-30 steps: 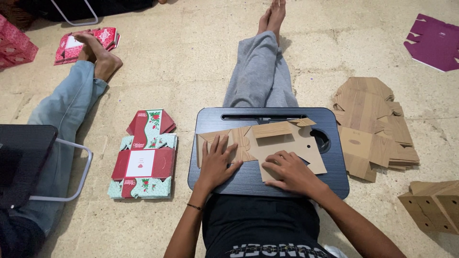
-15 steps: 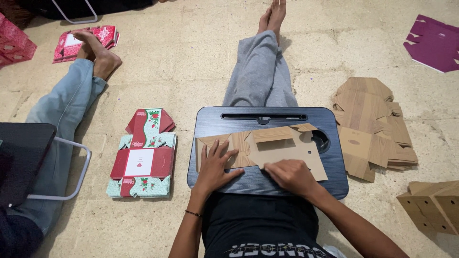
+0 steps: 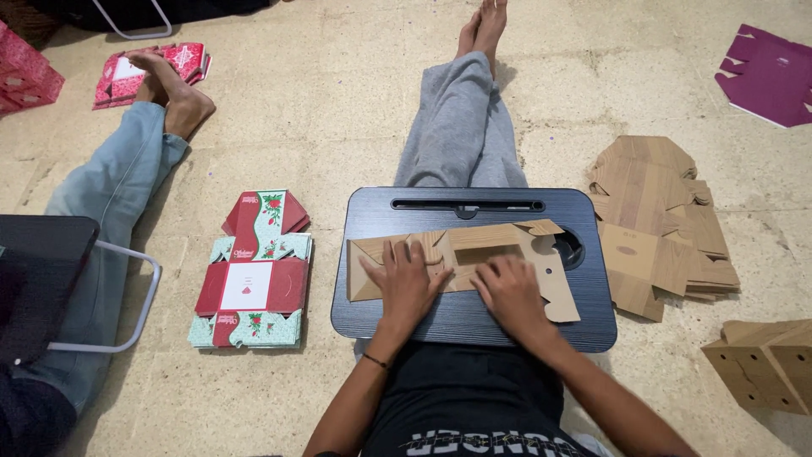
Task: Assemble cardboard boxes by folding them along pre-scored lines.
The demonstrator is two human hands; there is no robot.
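Observation:
A flat wood-grain cardboard box blank (image 3: 474, 254) lies on a black lap desk (image 3: 474, 326) across my legs. My left hand (image 3: 408, 283) presses flat on the blank's left half, fingers spread. On the blank's middle, just right of centre, my right hand (image 3: 512, 292) pushes down with its fingers bent along a fold. Neither hand grips anything; both rest on the cardboard.
A pile of flat wood-grain blanks (image 3: 660, 224) lies to the right, with folded boxes (image 3: 761, 364) nearer me. Red and green box blanks (image 3: 254, 271) lie to the left. Another person's leg (image 3: 110, 203) and a second black desk (image 3: 38, 279) are further left. A purple blank (image 3: 770, 76) is far right.
The blank has been folded flatter and shifted slightly left. Both hands slid along it, the right hand moving toward the middle fold.

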